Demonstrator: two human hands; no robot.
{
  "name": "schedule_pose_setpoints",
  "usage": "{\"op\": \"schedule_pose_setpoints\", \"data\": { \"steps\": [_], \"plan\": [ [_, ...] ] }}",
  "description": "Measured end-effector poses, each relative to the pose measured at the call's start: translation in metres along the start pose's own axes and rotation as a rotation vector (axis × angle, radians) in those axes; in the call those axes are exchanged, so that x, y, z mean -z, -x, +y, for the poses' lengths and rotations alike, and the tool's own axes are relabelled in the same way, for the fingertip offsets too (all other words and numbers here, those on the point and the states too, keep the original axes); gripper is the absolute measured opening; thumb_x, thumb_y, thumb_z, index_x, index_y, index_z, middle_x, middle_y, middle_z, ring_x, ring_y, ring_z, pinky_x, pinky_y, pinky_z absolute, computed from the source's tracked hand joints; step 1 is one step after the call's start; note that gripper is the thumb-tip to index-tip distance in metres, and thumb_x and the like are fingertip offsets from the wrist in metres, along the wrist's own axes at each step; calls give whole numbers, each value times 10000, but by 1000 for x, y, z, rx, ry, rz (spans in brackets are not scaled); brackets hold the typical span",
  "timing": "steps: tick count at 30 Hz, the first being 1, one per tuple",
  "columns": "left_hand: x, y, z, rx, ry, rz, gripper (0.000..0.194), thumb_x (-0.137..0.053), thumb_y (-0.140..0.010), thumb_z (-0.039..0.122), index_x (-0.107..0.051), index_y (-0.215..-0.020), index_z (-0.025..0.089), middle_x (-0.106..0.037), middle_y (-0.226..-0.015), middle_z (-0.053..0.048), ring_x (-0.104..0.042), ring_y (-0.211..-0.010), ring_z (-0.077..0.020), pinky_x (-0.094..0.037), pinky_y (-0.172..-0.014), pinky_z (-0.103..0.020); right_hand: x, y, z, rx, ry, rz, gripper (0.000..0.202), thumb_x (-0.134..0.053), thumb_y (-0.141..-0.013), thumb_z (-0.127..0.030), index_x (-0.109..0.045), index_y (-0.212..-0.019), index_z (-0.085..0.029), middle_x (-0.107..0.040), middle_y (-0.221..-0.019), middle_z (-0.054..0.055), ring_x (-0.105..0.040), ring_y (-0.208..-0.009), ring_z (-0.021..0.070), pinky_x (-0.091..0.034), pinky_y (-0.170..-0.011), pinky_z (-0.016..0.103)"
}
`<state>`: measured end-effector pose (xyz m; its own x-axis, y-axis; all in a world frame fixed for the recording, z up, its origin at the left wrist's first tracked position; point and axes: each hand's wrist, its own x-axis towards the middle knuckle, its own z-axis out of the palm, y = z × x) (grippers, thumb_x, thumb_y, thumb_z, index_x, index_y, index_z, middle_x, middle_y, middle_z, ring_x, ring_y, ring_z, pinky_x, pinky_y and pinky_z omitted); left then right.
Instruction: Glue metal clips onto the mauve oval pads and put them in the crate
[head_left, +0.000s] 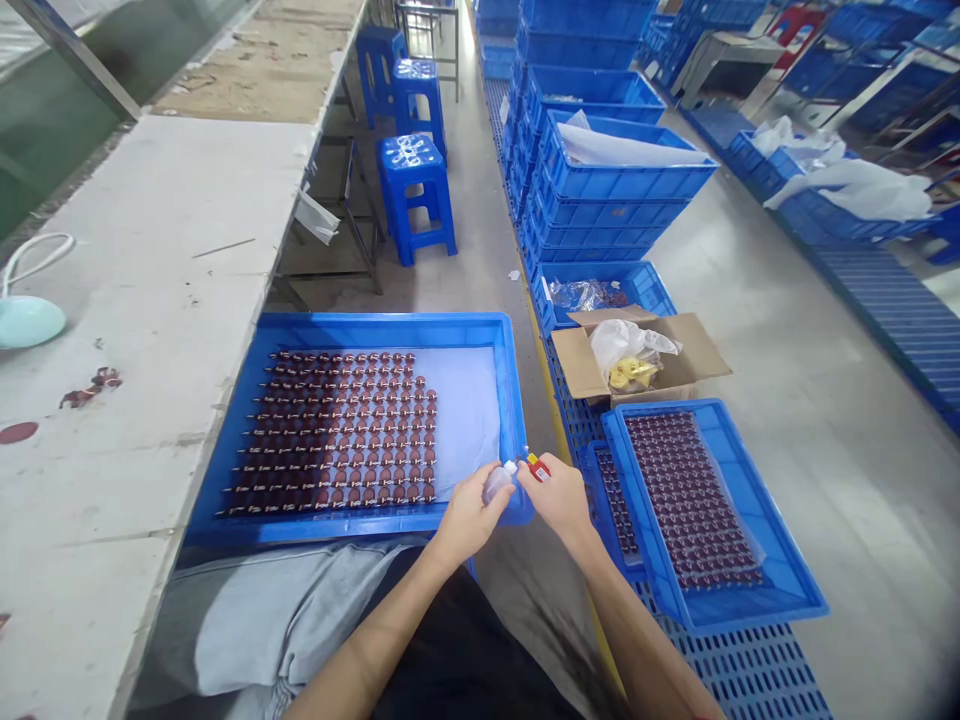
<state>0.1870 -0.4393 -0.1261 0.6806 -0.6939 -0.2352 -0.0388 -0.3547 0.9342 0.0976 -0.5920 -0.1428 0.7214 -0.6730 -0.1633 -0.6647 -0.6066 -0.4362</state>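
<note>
Gripping small clear bottle (498,484) in your left hand (469,518) | your right hand (559,495) pinched red-yellow cap (535,466) just right of its nozzle | bottle lay left-right over blue tray (360,330) corner

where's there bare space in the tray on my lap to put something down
In the blue tray, the white liner is bare on the right, between the rows of dark red parts and the right wall. The rows crowd the left. The left hand and right hand hold a small bottle at the near right corner.
</note>
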Motion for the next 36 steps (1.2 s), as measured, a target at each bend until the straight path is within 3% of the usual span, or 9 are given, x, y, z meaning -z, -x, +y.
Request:
{"op": "schedule_pose_setpoints", "data": {
  "steps": [25, 36],
  "plan": [
    [-2, 0, -3, -1, -46, -27, 435, -590, -925, 431, -649, -1281, 188, -749, -1125, -97, -694, -963, -245, -555, -890, -363, -1, 0, 1, -24, 61, -41, 352, -582, -979, -478, -626, -823, -166, -610, -703, -32, -580, -607, 115, -519, -625, 280],
    [-1, 1, -1, 2, -57, -21, 438, -590, -921, 427, -650, -1282, 187, -765, -1031, -78, -699, -936, -239, -556, -893, -360, 1, -2, 0, -30, 82, -74, 310, -601, -974, -446, -635, -849, -165, -627, -744, -21, -593, -637, 120, -527, -643, 286]
  ]
}}
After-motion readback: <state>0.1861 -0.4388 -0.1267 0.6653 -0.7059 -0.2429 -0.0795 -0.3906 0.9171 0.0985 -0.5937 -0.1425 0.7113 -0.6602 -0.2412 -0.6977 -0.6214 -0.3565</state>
